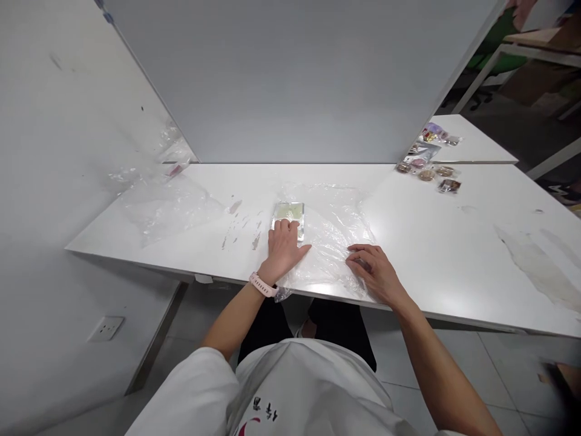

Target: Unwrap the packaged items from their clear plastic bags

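Note:
A clear plastic sheet or bag [336, 224] lies spread and wrinkled on the white table in front of me. At its left part is a small flat rectangular packet [290, 211] with a pale yellow-green face and silvery edges; whether it sits on or under the plastic I cannot tell. My left hand [284, 248], with a pink wristband above it, rests flat over the packet's lower part, thumb stretched out to the right. My right hand [372, 269] touches the plastic's right part, its fingers bent and the fingertips slightly apart. The packet's lower half is hidden under my left fingers.
More crumpled clear plastic [167, 206] lies at the table's left, against the wall. Several small wrapped items [426, 175] sit at the back right, beside an upright grey panel [295, 85] along the table's rear. Brownish marks [540, 266] show on the right of the tabletop.

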`<state>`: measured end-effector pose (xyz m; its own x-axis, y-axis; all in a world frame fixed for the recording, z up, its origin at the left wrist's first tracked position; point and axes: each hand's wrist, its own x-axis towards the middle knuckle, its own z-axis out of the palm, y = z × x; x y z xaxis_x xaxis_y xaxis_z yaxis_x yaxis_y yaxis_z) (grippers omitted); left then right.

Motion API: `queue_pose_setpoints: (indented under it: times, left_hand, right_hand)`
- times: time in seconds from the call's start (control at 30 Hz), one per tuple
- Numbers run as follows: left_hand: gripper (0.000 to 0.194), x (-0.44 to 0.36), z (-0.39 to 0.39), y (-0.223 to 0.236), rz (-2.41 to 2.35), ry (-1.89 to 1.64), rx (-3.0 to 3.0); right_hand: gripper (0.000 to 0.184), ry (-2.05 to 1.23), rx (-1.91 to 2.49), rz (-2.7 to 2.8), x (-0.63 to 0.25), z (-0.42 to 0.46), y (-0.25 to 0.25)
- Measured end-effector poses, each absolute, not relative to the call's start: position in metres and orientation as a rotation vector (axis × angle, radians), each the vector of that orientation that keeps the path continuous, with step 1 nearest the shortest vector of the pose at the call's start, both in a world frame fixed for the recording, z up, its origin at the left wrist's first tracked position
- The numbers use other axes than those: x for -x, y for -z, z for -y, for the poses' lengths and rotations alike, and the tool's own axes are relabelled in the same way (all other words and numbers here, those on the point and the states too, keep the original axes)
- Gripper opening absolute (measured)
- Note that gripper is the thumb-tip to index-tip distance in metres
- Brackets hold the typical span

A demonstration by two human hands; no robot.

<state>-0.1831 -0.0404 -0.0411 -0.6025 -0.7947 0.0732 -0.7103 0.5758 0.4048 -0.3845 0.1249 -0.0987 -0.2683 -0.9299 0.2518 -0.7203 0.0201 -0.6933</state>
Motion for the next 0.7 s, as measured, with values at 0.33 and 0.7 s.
queue_pose_setpoints:
  times: [0.33, 0.7]
  left_hand:
    - [0.050, 0.133, 0.065, 0.046, 2.287, 1.244, -1.041]
    - [0.046, 0.061, 0.085, 0.043, 1.874, 0.556, -1.406]
  right_hand:
    - [0.019, 1.086, 1.747, -2.035, 0.388, -0.124, 0.106]
    - [0.028, 0.655, 2.226, -2.104, 0.358, -0.096, 0.051]
